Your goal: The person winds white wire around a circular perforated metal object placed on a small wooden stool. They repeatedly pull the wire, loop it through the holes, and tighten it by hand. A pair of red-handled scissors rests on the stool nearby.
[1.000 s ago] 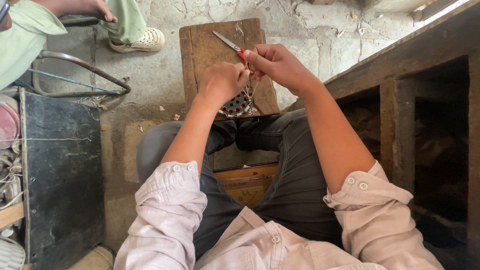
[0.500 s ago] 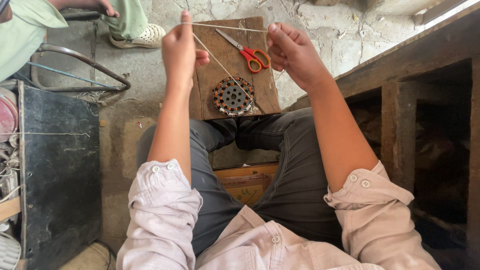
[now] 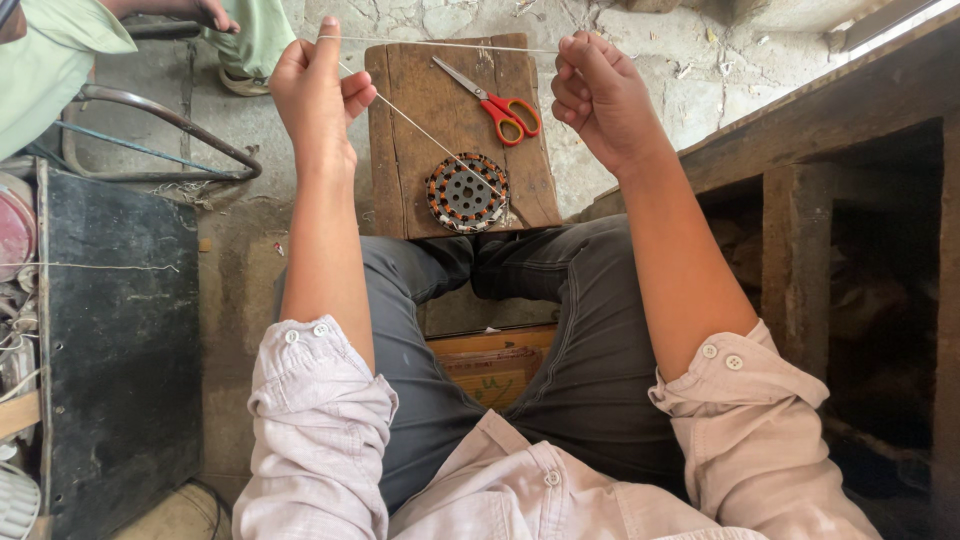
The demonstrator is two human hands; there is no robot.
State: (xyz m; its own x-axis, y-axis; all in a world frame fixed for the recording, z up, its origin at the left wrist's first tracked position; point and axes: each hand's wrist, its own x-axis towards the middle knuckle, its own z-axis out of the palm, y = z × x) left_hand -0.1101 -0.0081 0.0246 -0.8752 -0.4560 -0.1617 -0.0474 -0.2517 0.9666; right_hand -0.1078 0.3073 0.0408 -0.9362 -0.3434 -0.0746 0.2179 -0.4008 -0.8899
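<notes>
Stretching a thin pale string (image 3: 440, 44) taut between our two raised hands — that is the step we read here; left hand (image 3: 318, 88) pinches one end with thumb and fingers closed on it, right hand (image 3: 600, 95) is curled shut on the other end; the two hands are held well apart, above the wooden board (image 3: 400, 150) that serves as our bench.

From the left hand a second run of the same string slants down to the round stator (image 3: 468, 192), which sits on the near part of the board, just beyond our knees; so the string looks tied or threaded into it, though we cannot tell exactly where it anchors.

Stator look: flat metal disc, ring of holes in the centre, coils round the rim in copper-orange and dark bands; lies flat, untouched by either hand.

Red-handled scissors (image 3: 495, 98) lie on the far part of the board, blades pointing away to the left, well apart from the stator and free of both hands.

Our judgement: lacing or binding of the windings is under way; the next move calls for keeping tension even and guiding the line down into the coils without slack — a snag or snapped string is the risk.
</notes>
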